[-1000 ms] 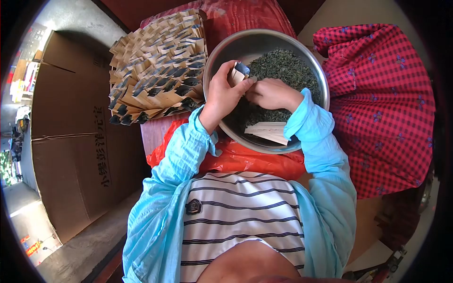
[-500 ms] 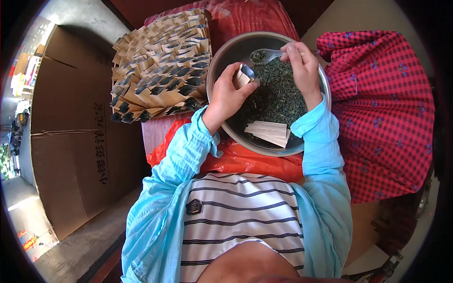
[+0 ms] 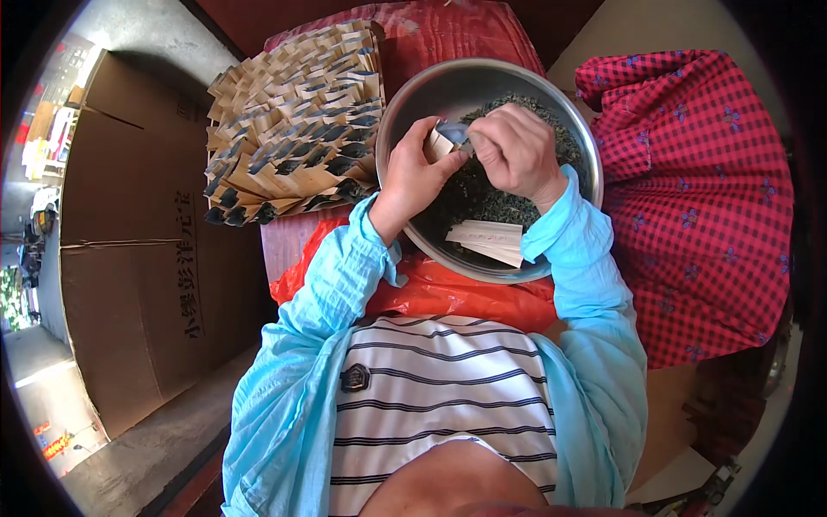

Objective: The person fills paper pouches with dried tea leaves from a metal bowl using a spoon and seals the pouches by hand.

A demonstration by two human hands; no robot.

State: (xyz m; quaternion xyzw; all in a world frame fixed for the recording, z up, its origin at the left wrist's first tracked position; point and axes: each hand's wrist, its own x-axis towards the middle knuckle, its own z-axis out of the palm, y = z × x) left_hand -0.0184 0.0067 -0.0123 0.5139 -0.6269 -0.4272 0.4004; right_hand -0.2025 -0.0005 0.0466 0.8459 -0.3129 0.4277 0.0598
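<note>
Over the left part of a steel bowl (image 3: 593, 155), my left hand (image 3: 413, 172) grips a small paper packet (image 3: 442, 145) with its mouth open. My right hand (image 3: 519, 153) is closed on a spoon (image 3: 453, 133), whose bowl end is at the packet's mouth; most of the spoon is hidden by the fingers. Dark dried leaves (image 3: 500, 207) fill much of the bowl beneath both hands. A small stack of flat paper packets (image 3: 487, 239) lies on the leaves near the bowl's front rim.
Many upright paper packets (image 3: 297, 121) stand packed together left of the bowl. Red plastic (image 3: 457, 293) lies under its front edge. Red checked cloth (image 3: 689, 207) hangs at the right. A large cardboard box (image 3: 138, 241) stands at the far left.
My right hand has moved from the bowl's upper right with a spoonful of leaves, leftward to the packet. My left hand has stayed nearly still around the packet.
</note>
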